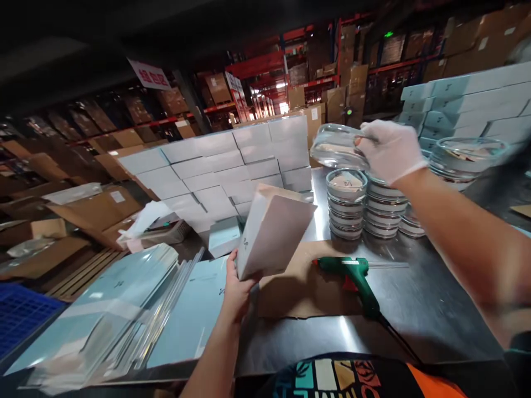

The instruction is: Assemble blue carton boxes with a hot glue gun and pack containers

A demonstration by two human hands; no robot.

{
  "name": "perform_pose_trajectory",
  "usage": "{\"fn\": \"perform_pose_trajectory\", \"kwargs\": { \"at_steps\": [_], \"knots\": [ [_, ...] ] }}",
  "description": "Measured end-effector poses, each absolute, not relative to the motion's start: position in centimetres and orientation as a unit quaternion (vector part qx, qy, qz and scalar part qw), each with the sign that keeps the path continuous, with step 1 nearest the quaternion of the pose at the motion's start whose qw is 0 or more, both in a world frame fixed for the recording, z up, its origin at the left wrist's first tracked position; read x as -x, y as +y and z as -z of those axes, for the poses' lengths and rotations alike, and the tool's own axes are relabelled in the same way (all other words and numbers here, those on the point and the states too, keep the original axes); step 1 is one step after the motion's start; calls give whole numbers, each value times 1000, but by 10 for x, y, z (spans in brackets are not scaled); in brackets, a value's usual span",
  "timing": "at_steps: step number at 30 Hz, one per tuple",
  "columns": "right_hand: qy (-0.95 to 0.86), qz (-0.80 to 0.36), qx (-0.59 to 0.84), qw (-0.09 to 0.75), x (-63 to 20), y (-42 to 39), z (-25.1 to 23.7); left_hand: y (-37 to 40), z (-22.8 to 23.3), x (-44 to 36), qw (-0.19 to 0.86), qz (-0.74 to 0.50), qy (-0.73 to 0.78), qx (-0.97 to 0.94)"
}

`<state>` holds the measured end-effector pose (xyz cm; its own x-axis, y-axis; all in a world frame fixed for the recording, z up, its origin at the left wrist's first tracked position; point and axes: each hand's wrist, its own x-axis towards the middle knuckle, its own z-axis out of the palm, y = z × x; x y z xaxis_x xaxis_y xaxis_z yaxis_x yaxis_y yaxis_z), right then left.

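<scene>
- Across the steel table [415,309], from ten to twelve o'clock, a wall of stacked pale boxes [232,166] stands at the back; more of them pile up at two o'clock.
- At eight o'clock a heap of flat, unfolded box sheets [124,298] fans over the table's near-left edge.
- At the centre lies a brown cardboard mat [298,287], with a green glue gun [352,276] resting partly on it, nozzle toward nine o'clock.
- Just beyond the mat, at one o'clock, stand stacks of round clear tins [346,204], close together.
- The left hand [238,290], bare, grips an open, folded-up box [271,232] by its lower corner, thumb on the front face, the other fingers hidden behind; the box tilts with its mouth toward one o'clock.
- The right hand [390,149], gloved in white, pinches a clear round tin [338,146] by its rim above the stacks, fingers curled over the edge.
- Judging by this, the step in hand is loading a tin into the box; the next move would call for swinging the tin toward seven o'clock and lining it up with the box's mouth.
</scene>
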<state>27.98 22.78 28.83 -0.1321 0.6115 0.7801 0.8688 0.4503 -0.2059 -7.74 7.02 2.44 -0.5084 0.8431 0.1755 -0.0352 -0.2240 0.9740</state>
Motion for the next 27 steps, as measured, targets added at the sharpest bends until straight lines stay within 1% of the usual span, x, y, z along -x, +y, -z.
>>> {"fn": "perform_pose_trajectory", "kwargs": {
  "at_steps": [1, 2, 3, 5, 7, 8, 10, 11, 13, 16, 19, 22, 24, 27],
  "knots": [
    [-760, 118, 467, 436, -284, 210, -289, 71, -18, 76, 315, -674, 546, -386],
    [-796, 61, 411, 440, -288, 193, -289, 70, -12, 74, 321, -662, 554, -389],
    [-838, -4, 352, 417, -291, 177, -287, 70, -5, 70, 338, -651, 557, -389],
    [-899, -107, 255, 339, -291, 149, -278, 67, 7, 55, 390, -630, 541, -398],
    [-930, -123, 216, 269, -283, 129, -262, 63, 20, 35, 458, -601, 505, -416],
    [-938, -107, 208, 256, -278, 122, -252, 61, 27, 25, 489, -581, 489, -430],
    [-932, -66, 212, 286, -270, 112, -228, 58, 40, 11, 515, -536, 481, -464],
    [-921, -54, 223, 316, -270, 109, -215, 57, 46, 7, 505, -516, 491, -488],
    [-881, -64, 257, 393, -277, 105, -186, 55, 57, 6, 453, -495, 514, -535],
    [-815, -130, 301, 477, -295, 100, -131, 50, 65, 13, 404, -494, 518, -570],
    [-790, -199, 325, 480, -296, 91, -70, 44, 59, 15, 392, -528, 497, -566],
    [-773, -237, 316, 497, -274, 81, -26, 42, 40, 12, 285, -597, 461, -591],
    [-754, -290, 308, 503, -254, 78, -16, 43, 25, 7, 220, -609, 429, -630],
    [-695, -364, 341, 518, -224, 80, -18, 45, 11, 1, 186, -629, 422, -627]
  ]
}}
